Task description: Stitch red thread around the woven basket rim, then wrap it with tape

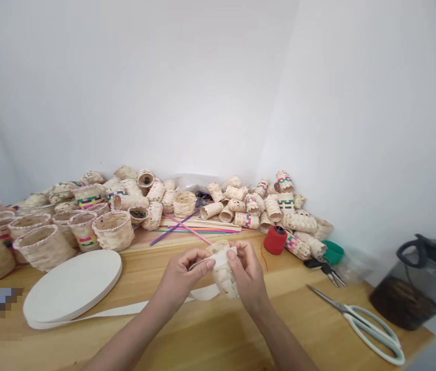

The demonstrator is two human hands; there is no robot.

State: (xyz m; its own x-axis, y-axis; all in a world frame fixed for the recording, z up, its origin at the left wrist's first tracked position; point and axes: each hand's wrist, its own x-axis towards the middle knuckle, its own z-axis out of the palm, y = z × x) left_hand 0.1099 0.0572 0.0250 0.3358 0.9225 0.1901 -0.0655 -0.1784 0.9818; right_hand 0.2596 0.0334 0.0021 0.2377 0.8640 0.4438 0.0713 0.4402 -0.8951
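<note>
A small pale woven basket [223, 273] is held above the wooden table [210, 330] between both hands. My right hand [250, 275] is wrapped round its right side, fingers closed at the rim. My left hand [185, 273] pinches a white tape strip [125, 309] against the basket's rim. The strip runs down and left across the table to a large flat white tape roll [73, 286].
Many small woven baskets [218, 203] are heaped along the back wall, larger ones [44, 245] at the left. Coloured strips [194, 228] lie before them. A red thread spool [275, 239], keys [328, 270], scissors [364, 319] and a dark jug [414, 288] are on the right.
</note>
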